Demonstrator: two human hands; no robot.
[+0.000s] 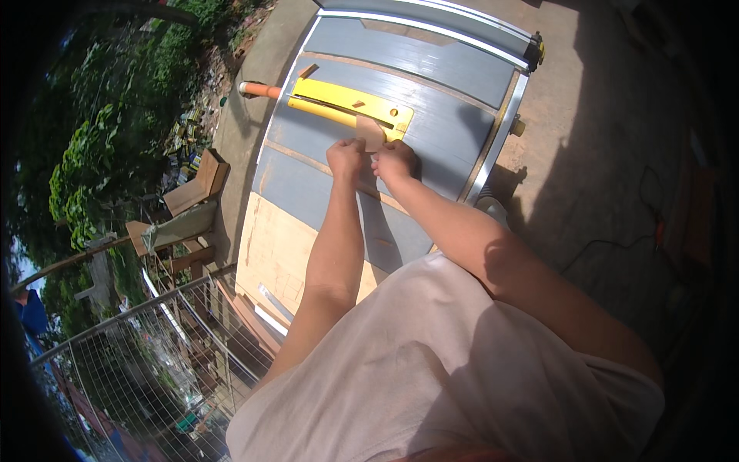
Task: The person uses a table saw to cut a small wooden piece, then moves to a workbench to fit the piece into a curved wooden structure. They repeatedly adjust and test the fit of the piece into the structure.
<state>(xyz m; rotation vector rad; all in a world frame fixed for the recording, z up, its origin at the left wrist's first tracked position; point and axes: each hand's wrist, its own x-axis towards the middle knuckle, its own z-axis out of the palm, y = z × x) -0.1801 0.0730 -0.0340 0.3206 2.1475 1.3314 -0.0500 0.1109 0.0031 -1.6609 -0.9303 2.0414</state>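
Both hands meet over the grey-topped table saw (454, 131), just on the near side of its long yellow insert plate (339, 96). A small flat brown piece (371, 133), like a scrap of thin board or sandpaper, stands up between them and covers part of the plate's near edge. My left hand (346, 159) is closed in a pinch at its lower left corner. On its lower right side my right hand (395, 160) is closed too, with the fingertips pressed together. Small brown wood offcuts (308, 71) lie on and beside the plate.
An orange pipe (263, 90) juts from the saw's left side. A pale wooden board (277, 246) forms the near part of the top, with a metal strip (275, 302) on it. Metal rails (431, 38) run along the far edge. Wire mesh fencing (146, 369) stands at lower left.
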